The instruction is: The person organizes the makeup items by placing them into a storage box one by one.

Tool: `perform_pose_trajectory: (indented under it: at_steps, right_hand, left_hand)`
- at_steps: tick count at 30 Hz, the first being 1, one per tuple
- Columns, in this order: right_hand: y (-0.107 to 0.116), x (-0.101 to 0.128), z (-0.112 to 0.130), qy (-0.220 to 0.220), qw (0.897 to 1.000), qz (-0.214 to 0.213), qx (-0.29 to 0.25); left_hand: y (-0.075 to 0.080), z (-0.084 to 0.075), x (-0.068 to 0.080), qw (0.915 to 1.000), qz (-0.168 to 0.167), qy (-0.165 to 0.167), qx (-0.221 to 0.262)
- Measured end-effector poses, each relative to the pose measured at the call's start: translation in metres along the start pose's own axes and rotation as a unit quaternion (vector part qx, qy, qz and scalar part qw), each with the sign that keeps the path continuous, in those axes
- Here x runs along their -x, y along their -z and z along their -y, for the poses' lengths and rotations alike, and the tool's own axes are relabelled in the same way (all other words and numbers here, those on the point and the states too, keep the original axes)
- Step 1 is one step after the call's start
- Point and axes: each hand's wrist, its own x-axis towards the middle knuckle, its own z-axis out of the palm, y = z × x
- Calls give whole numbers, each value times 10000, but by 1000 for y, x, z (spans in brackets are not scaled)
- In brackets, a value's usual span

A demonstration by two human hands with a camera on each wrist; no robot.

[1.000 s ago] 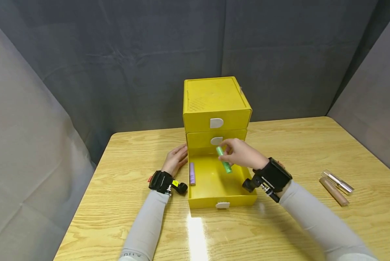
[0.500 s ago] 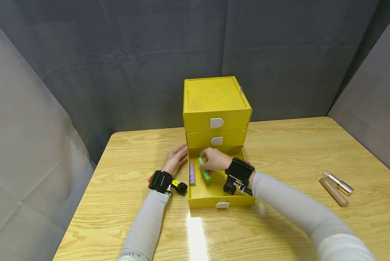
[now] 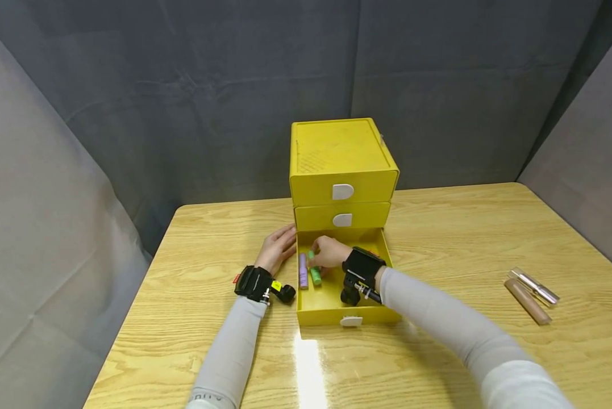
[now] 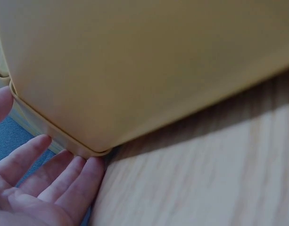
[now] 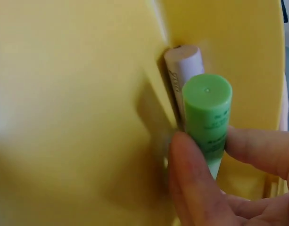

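Observation:
My right hand (image 3: 331, 251) pinches a green lip balm tube (image 5: 207, 106) between thumb and fingers, low inside the pulled-out bottom drawer (image 3: 331, 316) of a yellow cabinet (image 3: 342, 149). Along the drawer's left wall lies a purple lip balm tube (image 3: 303, 271), just left of the green one and roughly parallel to it. In the right wrist view the green tube overlaps the purple one's near end. My left hand (image 3: 277, 249) rests beside the cabinet's left side, its extended fingertips (image 4: 44, 141) touching the yellow frame's edge.
A clear-capped silver cosmetic tube (image 3: 535, 287) and a brown tube (image 3: 527, 301) lie on the wooden table (image 3: 183, 318) at the right. Two upper drawers with white tabs (image 3: 343, 192) are closed. Dark cloth (image 3: 234, 102) hangs behind.
My right hand has carried the green lip balm tube left and down into the drawer, close to the purple one. The left hand has stayed in place.

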Motion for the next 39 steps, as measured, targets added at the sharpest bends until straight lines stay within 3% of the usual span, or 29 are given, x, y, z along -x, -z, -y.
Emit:
perform_pose_trajectory:
  at_steps: [6, 20, 35, 39]
  right_hand:
    - [-8, 0, 0, -122, 9997, -182, -107]
    - [-15, -2, -3, 104, 9984, -548, 11]
    - [-15, -2, -3, 201, 9986, -458, 147]
    - [-9, 1, -2, 321, 9978, -354, 450]
  left_hand:
    - [-1, 0, 0, 10000, -8, 22, -12]
    - [0, 0, 1, 10000, 39, 0, -80]
    - [0, -1, 1, 10000, 54, 4, -32]
    - [0, -1, 2, 10000, 52, 10, -22]
